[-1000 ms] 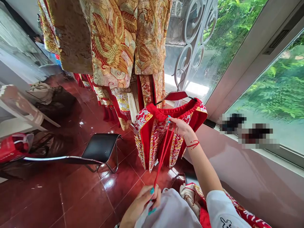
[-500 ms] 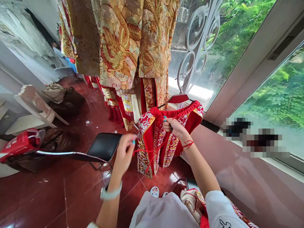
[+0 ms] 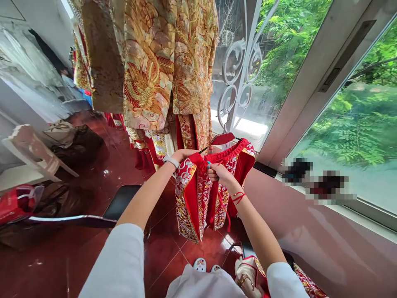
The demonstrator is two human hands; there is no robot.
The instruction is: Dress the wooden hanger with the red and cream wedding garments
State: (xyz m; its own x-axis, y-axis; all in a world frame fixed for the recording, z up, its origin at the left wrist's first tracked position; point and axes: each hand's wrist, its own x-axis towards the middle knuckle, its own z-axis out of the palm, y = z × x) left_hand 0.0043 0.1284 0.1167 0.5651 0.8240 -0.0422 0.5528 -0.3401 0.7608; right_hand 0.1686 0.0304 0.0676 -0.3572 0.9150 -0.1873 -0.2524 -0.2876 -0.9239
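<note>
A red skirt (image 3: 191, 198) with silver and gold embroidery hangs by its gathered waistband from a dark red hanger (image 3: 222, 138). My right hand (image 3: 218, 173) is closed on the front of the skirt just below the waistband. Red cords (image 3: 223, 203) dangle beneath that hand. At the skirt's upper left corner, my left hand (image 3: 183, 154) reaches to the hanger's left end, its fingers hidden behind the cloth. The hanger's hook rises in front of white scrolled metalwork (image 3: 234, 62).
Gold embroidered garments (image 3: 149, 78) hang just beyond the skirt. A black-seated chair (image 3: 122, 200) stands at left, a pale wooden chair (image 3: 34, 149) farther off. More embroidered clothing (image 3: 248, 273) lies low at right, near the window wall (image 3: 294, 207).
My left hand has moved from the left of the skirt, by the red cord, up and right to the hanger's end. The cord now hangs loose. My right hand keeps its grip.
</note>
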